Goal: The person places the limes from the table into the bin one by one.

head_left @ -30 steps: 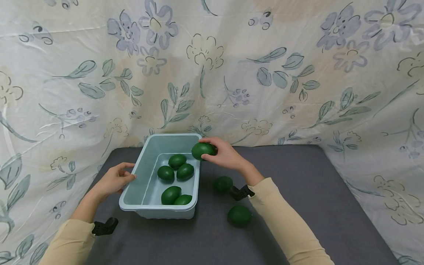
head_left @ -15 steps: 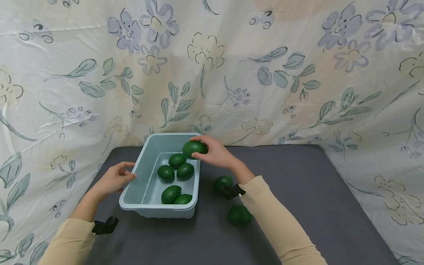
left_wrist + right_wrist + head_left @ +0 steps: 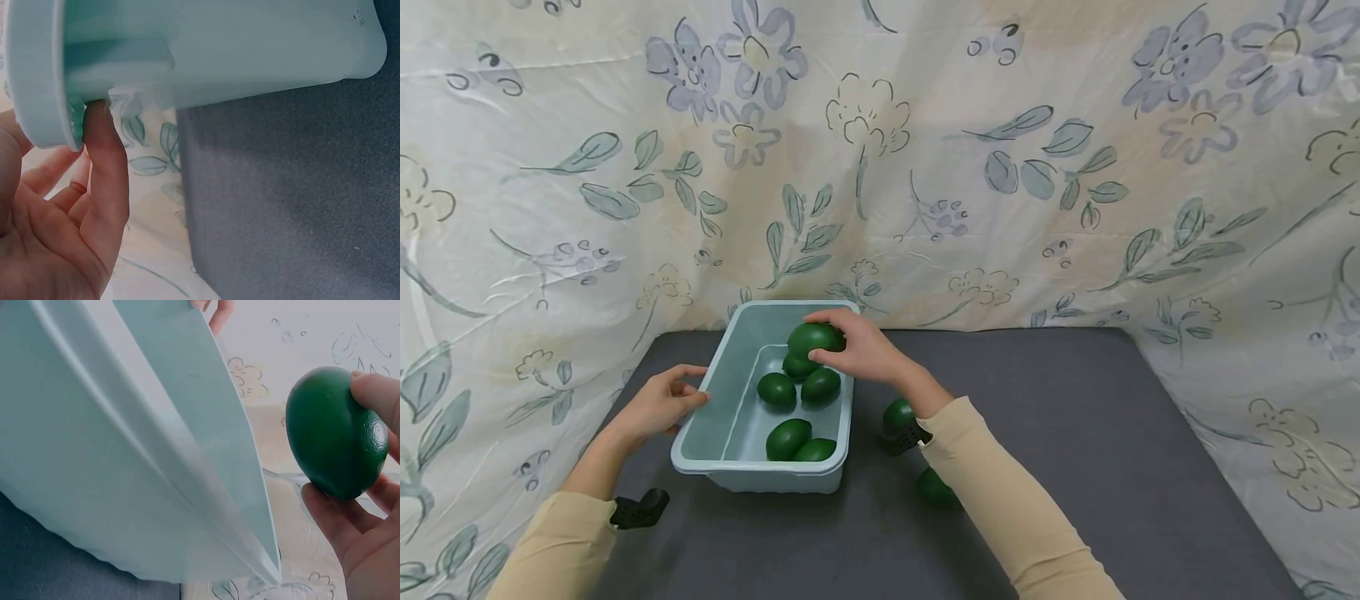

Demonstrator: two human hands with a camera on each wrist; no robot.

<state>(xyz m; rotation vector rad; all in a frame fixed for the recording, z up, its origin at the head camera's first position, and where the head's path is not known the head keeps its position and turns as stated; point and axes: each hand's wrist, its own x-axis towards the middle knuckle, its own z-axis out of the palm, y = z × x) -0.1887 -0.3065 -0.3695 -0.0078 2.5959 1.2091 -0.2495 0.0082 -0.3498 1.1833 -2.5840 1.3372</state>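
A pale blue-green plastic tub [image 3: 760,468] stands on the dark table with several glossy green oval fruits inside, among them a fruit [image 3: 787,439] near its front. My left hand [image 3: 658,404] pinches the tub's left rim; in the left wrist view a finger [image 3: 106,162] is tucked under the lip [image 3: 37,69]. My right hand [image 3: 868,354] grips another green oval fruit [image 3: 812,339] over the tub's back right part, partly covering a fruit below it. The right wrist view shows this smooth fruit [image 3: 331,434] between thumb and fingers.
Two more green fruits lie on the table right of the tub: a farther fruit [image 3: 897,412] and a nearer fruit [image 3: 934,489], both partly hidden by the right arm. A floral cloth [image 3: 925,167] hangs behind and beside the grey table [image 3: 1037,400].
My right hand has carried the green fruit leftward, from the tub's right rim to over its inside. The right forearm now covers more of the loose fruits. The left hand has stayed put.
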